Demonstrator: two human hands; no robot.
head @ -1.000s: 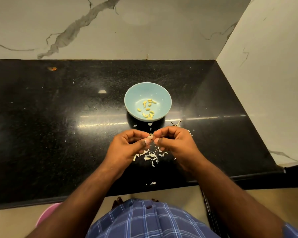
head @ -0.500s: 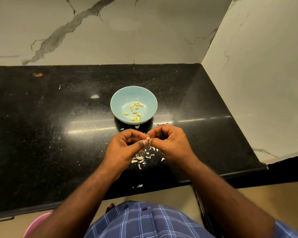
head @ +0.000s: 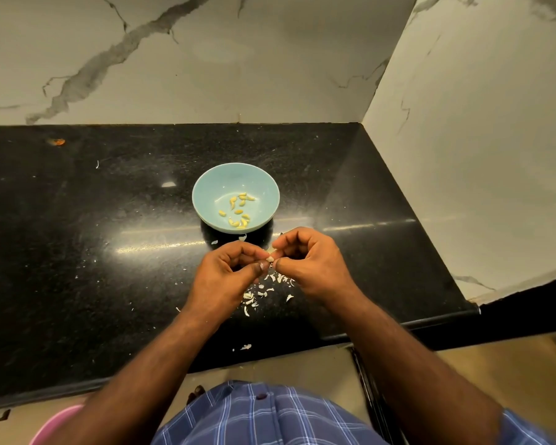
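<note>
Hands meeting above the black speckled stone counter (head: 109, 252): left hand (head: 225, 277) and right hand (head: 312, 264) both pinch one small pale seed (head: 270, 259) between their fingertips. Pale husk fragments (head: 260, 293) lie beneath them; a light-blue ceramic bowl (head: 206, 194) of yellow kernels (head: 238, 210) sits just beyond
</note>
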